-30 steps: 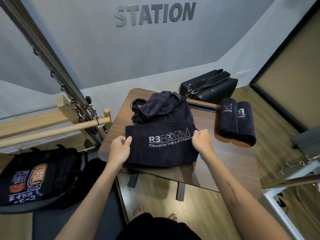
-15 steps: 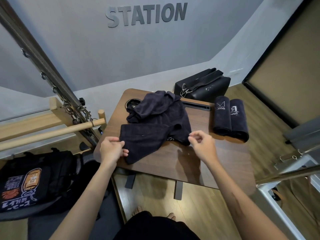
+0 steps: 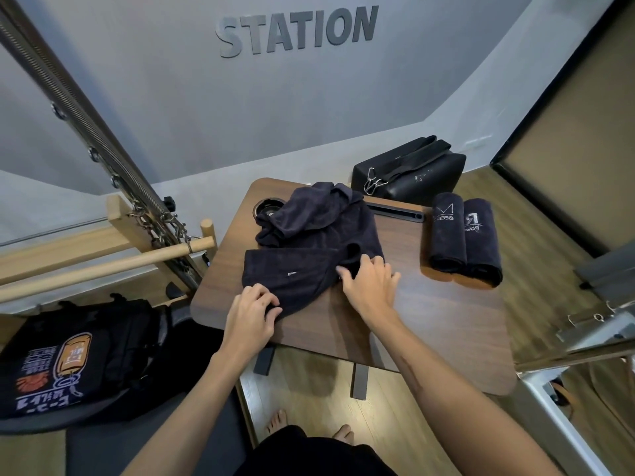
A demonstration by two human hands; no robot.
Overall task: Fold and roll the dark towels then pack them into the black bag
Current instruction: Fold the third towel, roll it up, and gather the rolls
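A dark towel (image 3: 292,273) lies folded into a narrow strip on the wooden table (image 3: 446,321), plain side up. My left hand (image 3: 252,312) pinches its near-left corner. My right hand (image 3: 369,283) presses on its right end, fingers spread over the cloth. Behind it a loose heap of dark towels (image 3: 316,218) is piled. Two rolled dark towels (image 3: 462,243) with white logos lie side by side at the table's right. The black bag (image 3: 409,175) sits beyond the table's far edge, its strap lying across the top.
A round cup hole (image 3: 266,207) and a black slot (image 3: 395,211) are set in the table's far side. A wooden bar and metal spring frame (image 3: 137,214) stand at the left. A black printed backpack (image 3: 68,359) lies on the floor left. Metal equipment (image 3: 591,324) is at the right.
The towel held flat with its logo up was folded over into a narrow strip, hiding the logo. Both hands moved onto its ends, the right hand pressing down on the cloth.
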